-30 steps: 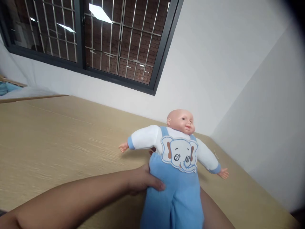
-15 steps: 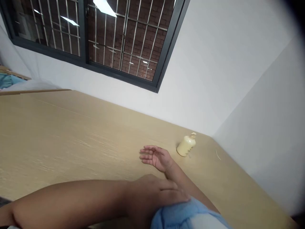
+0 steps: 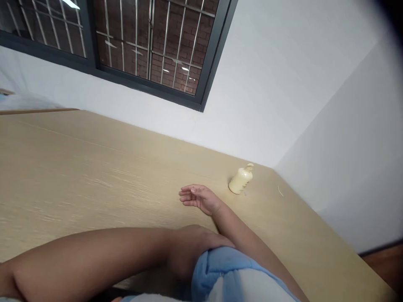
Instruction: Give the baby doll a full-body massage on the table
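Note:
My right arm stretches forward over the pale wooden tabletop (image 3: 126, 180), and my right hand (image 3: 199, 197) is turned palm upward. Its fingers are extended and slightly curved, with nothing in them. From the left, my left arm crosses my body. Wrapped round my right upper arm at the edge of the blue and white sleeve (image 3: 229, 264) is my left hand (image 3: 197, 241); the sleeve and arm hide most of its fingers. Just beyond my right hand, to its right, stands a cream-coloured pump bottle (image 3: 241, 180) with dark lettering on its side.
A thin pale strip (image 3: 280, 191) lies on the tabletop right of the bottle. White walls (image 3: 252, 105) meet behind the table's far corner. Above is a dark-framed window (image 3: 147, 86) with metal bars and brickwork outside. Brown flooring (image 3: 385, 260) shows at lower right.
My left hand has slid up my right arm, and its fingers are now more hidden by the sleeve. My right fingers have curled a little, with the thumb closer to them. The view has shifted.

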The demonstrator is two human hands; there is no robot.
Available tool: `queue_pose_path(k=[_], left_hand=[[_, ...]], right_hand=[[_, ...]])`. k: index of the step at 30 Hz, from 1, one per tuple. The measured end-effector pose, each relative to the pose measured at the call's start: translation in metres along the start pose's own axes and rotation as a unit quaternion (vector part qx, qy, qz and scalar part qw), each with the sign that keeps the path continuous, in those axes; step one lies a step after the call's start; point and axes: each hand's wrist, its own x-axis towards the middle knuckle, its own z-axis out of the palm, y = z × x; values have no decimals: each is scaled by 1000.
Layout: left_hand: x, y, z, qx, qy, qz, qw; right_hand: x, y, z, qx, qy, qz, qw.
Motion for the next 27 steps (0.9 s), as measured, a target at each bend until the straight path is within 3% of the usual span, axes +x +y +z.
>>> queue_pose_path(k=[4,27], left_hand=[[3,-4,0,-40,-3,31,999],[5,-7,3,-19,9,34,999]], right_hand=[[0,-2,2,-20,10,15,1000],[5,4,4,-69,31,13,997]])
